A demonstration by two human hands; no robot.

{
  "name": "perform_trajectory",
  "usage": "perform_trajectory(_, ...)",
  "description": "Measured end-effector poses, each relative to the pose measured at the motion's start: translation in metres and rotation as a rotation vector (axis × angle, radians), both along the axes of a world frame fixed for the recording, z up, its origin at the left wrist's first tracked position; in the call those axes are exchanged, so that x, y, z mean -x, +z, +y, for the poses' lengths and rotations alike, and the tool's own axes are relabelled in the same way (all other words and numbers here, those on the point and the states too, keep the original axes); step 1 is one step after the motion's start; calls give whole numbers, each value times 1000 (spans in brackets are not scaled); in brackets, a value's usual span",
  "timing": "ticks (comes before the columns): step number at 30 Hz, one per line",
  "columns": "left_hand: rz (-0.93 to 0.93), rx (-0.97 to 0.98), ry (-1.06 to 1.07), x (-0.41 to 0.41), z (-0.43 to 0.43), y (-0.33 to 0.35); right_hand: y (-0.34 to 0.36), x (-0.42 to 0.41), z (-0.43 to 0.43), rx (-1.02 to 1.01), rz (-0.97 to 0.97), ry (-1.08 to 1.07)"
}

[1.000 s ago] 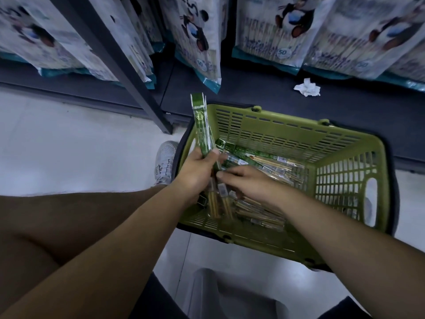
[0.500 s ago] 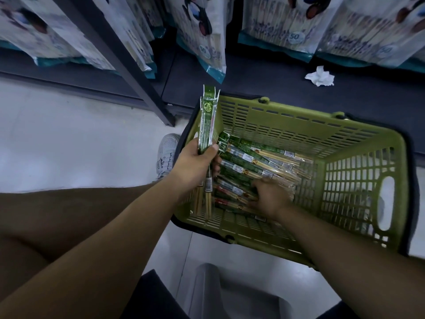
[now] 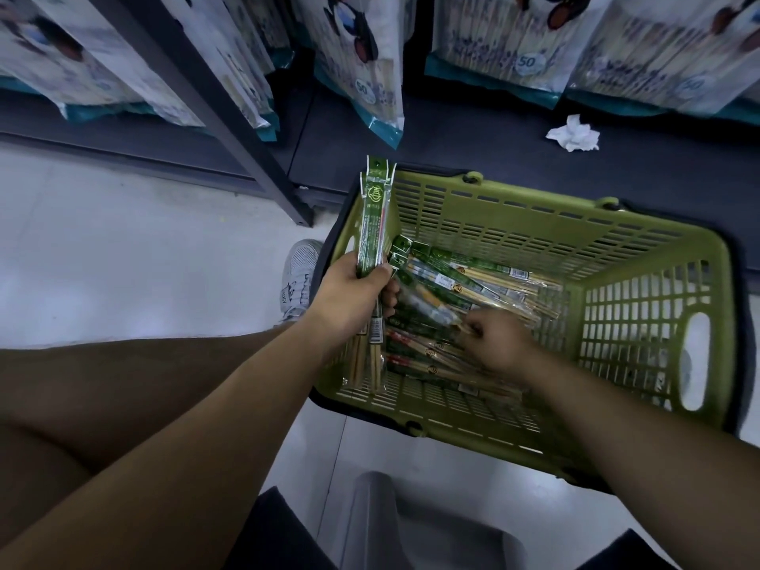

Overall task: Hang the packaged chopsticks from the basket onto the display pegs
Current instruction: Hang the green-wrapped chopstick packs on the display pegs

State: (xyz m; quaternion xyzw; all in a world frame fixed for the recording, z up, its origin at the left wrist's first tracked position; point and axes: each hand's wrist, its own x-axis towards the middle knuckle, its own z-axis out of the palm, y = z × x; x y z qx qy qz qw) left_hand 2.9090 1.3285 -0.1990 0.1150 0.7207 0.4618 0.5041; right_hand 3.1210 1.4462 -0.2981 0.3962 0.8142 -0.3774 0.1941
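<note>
A green plastic basket (image 3: pixel 641 257) stands on the floor in front of me and holds several packaged chopsticks (image 3: pixel 464 281) with green headers. My left hand (image 3: pixel 349 298) grips a small bunch of chopstick packs (image 3: pixel 372 224) upright at the basket's left wall, their hang-hole ends pointing up. My right hand (image 3: pixel 497 343) reaches down into the pile, its fingers curled around a pack lying there; the fingertips are blurred. No display pegs are in view.
Large bags of disposable chopsticks (image 3: pixel 362 59) hang above a dark bottom shelf (image 3: pixel 473 146). A crumpled white tissue (image 3: pixel 573 133) lies on that shelf. A dark shelf upright (image 3: pixel 230 129) slants to the floor left of the basket, near my shoe (image 3: pixel 298 277). A grey stool (image 3: pixel 411 524) sits below me.
My right hand left the bunch in my left hand and moved down and right into the pile. The left hand has kept its bunch upright.
</note>
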Motion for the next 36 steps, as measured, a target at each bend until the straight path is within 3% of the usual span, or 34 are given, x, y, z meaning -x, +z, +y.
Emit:
perform_trajectory(4, -69, 17, 62, -2, 3, 5, 37, 14, 12, 171, 216, -266)
perform_trajectory(8, -117, 61, 125, -8, 4, 9, 81, 40, 0, 234, 388, -298)
perform_trajectory(10, -60, 54, 53, -13, 4, 11, 98, 53, -13, 256, 461, -260)
perform_trajectory(16, -104, -14, 97, -21, 6, 18, 107, 67, -35, -79, 530, -10)
perform_trajectory(18, -93, -11, 127, -12, 3, 20, 101, 59, -27, -70, 564, -75)
perform_trajectory(21, -85, -45, 144, -1, 0, 23, 71, 38, -9, -68, 404, -138)
perform_trajectory(24, 32, -75, 64, 1, -3, 23, 32, 16, -7, 62, 116, 17)
perform_trajectory(27, 166, -103, -6, -1, -7, 21, 5, 5, -24, 121, -48, 171)
perform_trajectory(36, 153, -90, -7, 0, -5, 15, -18, 7, -40, -34, -192, 417)
